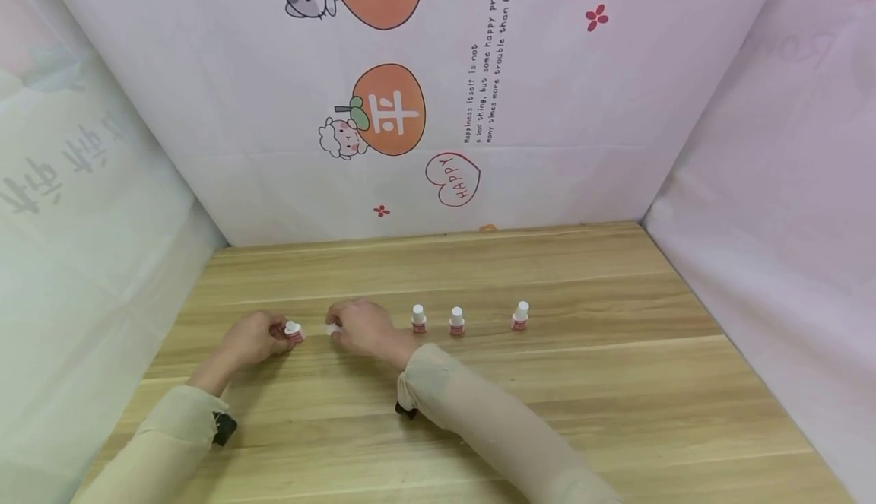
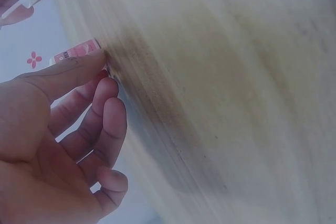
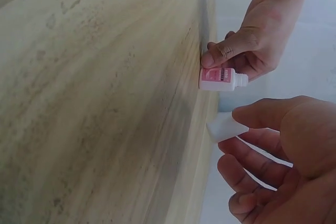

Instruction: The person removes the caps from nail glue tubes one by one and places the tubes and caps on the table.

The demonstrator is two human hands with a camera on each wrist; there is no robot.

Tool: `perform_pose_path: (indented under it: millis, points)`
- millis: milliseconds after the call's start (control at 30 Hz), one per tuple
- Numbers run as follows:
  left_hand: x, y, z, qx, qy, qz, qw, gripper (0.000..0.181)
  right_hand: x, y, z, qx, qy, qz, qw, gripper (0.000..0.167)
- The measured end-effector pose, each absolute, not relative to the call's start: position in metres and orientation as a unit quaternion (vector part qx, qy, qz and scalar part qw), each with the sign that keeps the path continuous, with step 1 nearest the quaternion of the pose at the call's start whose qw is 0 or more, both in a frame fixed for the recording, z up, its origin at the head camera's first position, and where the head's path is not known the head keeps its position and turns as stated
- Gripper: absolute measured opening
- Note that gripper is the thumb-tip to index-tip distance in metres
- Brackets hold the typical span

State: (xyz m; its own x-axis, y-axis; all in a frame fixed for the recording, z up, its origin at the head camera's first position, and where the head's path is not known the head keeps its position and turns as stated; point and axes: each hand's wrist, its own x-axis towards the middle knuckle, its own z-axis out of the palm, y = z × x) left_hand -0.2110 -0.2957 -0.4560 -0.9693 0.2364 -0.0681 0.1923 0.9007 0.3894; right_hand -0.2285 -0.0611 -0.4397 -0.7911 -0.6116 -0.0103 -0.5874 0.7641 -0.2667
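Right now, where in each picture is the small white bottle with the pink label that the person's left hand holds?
Head: the bottle is left of centre, below mid-height, held by the left hand.
Left wrist: the bottle is at upper left, partly covered by the left hand.
Right wrist: the bottle is right of centre, slightly above mid-height.
Shared landmark: that left hand, gripping the bottle in all three views.

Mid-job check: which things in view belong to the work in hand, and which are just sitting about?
In the job:
bottle, uncapped, held by the left hand
cap, pinched by the right hand

Just there:
three capped bottles, standing untouched; similar, so possibly for later
table
printed backdrop
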Motion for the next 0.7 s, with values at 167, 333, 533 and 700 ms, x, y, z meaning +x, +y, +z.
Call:
perform_pose_path:
  millis: [167,333,533,700]
  points:
    - [-0.212,-0.298,-0.457,0.11,0.973,0.194,0.057,0.011,-0.229,-0.068,-0.442,-0.317,0.939,-0.122,0.053,0.025]
    - [-0.211,-0.298,-0.456,0.117,0.973,0.195,0.049,0.012,-0.23,-0.075,-0.444,-0.312,0.94,-0.127,0.056,0.024]
    - [-0.209,-0.297,-0.456,0.102,0.972,0.205,0.051,0.012,-0.229,-0.08,-0.447,-0.305,0.941,-0.134,0.056,0.022]
    - [-0.209,-0.299,-0.458,0.098,0.972,0.207,0.055,0.013,-0.229,-0.084,-0.451,-0.3,0.942,-0.134,0.063,0.022]
